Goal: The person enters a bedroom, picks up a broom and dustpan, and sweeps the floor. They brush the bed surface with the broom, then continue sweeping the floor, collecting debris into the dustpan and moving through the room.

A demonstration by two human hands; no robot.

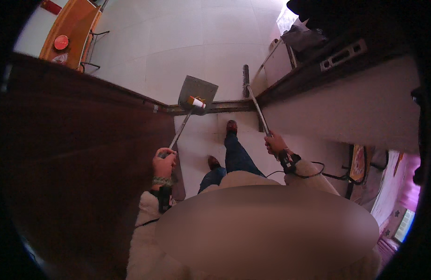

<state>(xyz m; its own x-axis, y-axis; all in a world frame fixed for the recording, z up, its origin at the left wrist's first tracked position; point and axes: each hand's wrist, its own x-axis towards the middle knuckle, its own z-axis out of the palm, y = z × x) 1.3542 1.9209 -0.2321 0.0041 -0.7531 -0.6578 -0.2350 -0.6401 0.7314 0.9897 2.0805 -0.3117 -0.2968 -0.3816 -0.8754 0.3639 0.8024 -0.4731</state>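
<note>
My left hand (pixel 164 162) is closed round the handle end of a long-handled dustpan (pixel 186 91). On the grey pan lies a small white and orange piece of litter (pixel 196 102), its exact kind unclear. The pan is held out ahead of me, over the doorway threshold (pixel 224 106). My right hand (pixel 274 142) grips the upper end of a broom (pixel 255 102), whose dark narrow head (pixel 245 80) is beyond the threshold, to the right of the pan and apart from it.
A dark brown door (pixel 80 144) stands along my left. At right is a pale wall (pixel 346 102) with a door frame and a metal strike plate (pixel 342 55). Beyond the threshold, a wooden table (pixel 77 32) carries a round red item (pixel 61 42). Pale tiles (pixel 178 37) cover the floor.
</note>
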